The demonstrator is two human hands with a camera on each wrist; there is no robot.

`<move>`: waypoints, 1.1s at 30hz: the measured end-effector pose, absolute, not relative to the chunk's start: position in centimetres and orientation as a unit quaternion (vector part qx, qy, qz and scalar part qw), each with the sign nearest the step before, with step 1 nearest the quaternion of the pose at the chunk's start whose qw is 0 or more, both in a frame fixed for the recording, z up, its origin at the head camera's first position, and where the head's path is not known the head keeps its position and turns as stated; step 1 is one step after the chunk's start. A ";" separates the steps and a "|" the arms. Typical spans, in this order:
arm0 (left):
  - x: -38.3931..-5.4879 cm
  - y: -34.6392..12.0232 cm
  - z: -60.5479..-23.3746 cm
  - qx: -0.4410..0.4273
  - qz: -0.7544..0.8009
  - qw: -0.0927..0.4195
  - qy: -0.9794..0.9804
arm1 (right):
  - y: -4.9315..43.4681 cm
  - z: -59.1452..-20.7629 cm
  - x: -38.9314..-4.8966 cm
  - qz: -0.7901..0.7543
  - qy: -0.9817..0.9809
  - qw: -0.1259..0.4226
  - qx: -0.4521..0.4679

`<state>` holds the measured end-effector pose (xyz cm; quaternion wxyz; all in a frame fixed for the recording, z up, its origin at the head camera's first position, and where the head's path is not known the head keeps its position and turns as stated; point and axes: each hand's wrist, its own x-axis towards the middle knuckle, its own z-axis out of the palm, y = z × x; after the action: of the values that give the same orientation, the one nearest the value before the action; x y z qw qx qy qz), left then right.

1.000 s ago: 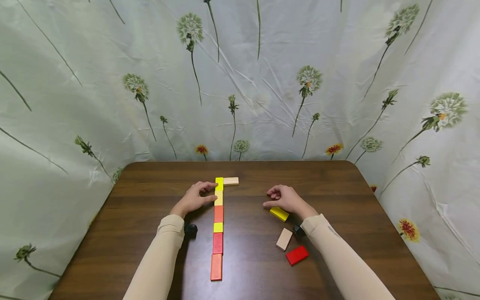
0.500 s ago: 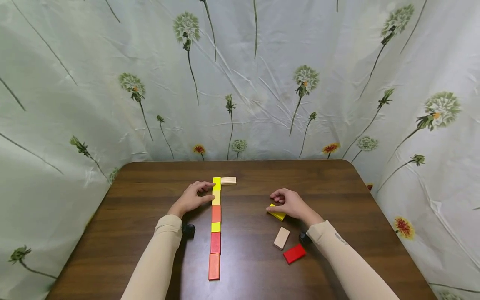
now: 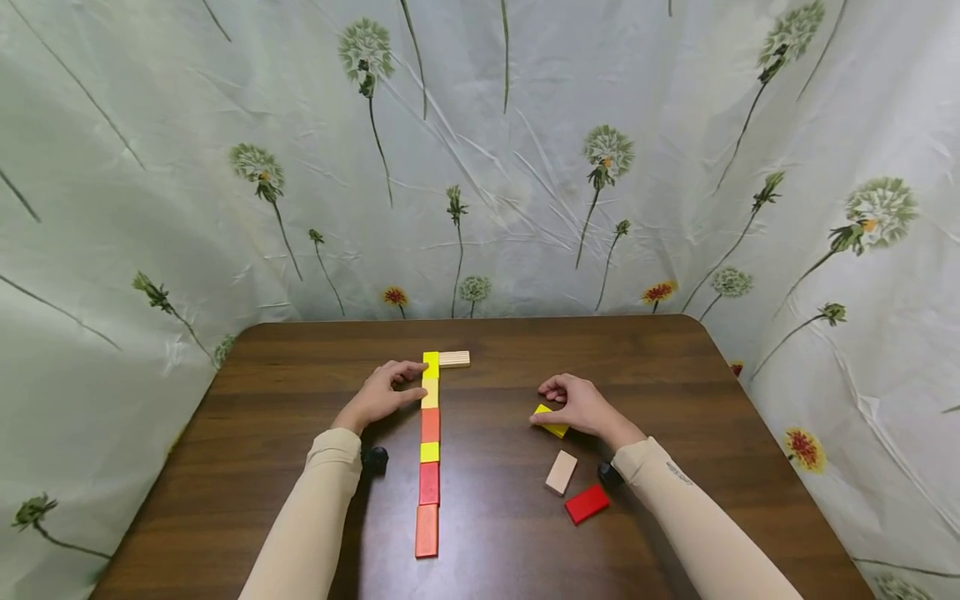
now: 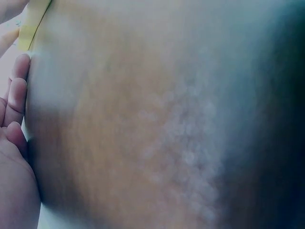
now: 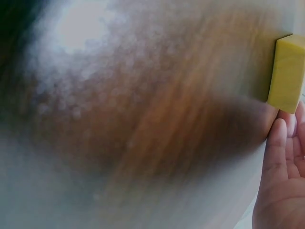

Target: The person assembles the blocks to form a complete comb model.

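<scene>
In the head view, my left hand (image 3: 377, 393) lies beside the far end of a straight line of blocks. Its index fingertip touches the yellow block (image 3: 431, 360) there, and the thumb tip touches the pale yellow block (image 3: 431, 400) before it. A yellow rectangular block (image 3: 555, 430) lies on the table at right, with my right hand (image 3: 585, 407) over it. The thumb crosses the block's left end; the index contact is partly hidden. In the right wrist view, this yellow block (image 5: 287, 74) stands just above the curled lower fingers (image 5: 275, 148).
Orange (image 3: 430, 426), small yellow (image 3: 429, 452), red (image 3: 429, 483) and orange-red (image 3: 427, 531) blocks continue the line towards me. A ridged wooden piece (image 3: 454, 359) joins its far end at right. A pale wooden block (image 3: 561, 472) and a red block (image 3: 587, 504) lie near my right wrist.
My right hand has shifted slightly right and its thumb has come onto the yellow block. The left hand keeps its place by the line. The head view has drifted slightly.
</scene>
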<state>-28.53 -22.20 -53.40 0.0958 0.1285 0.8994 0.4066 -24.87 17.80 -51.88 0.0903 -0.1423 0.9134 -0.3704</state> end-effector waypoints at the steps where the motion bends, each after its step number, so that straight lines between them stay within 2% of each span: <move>1: -28.5 -22.2 -53.4 0.128 0.406 0.095 0.900 | 17.7 -51.9 -24.9 -0.370 0.913 0.091 -0.143; 20: -28.4 -22.3 -53.6 0.124 0.400 0.097 0.903 | 18.2 -52.2 -25.3 -0.361 0.914 0.064 -0.175; 28: -28.6 -22.3 -53.3 0.122 0.403 0.099 0.901 | 17.3 -50.9 -26.5 -0.317 0.923 0.099 -0.192; 33: -28.5 -21.8 -53.3 0.121 0.403 0.103 0.901 | 17.1 -50.8 -26.9 -0.308 0.924 0.096 -0.206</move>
<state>-28.53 -21.83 -53.29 0.1031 0.1209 0.9014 0.4026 -26.91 17.08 -50.80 0.0960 -0.2055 0.9239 -0.3082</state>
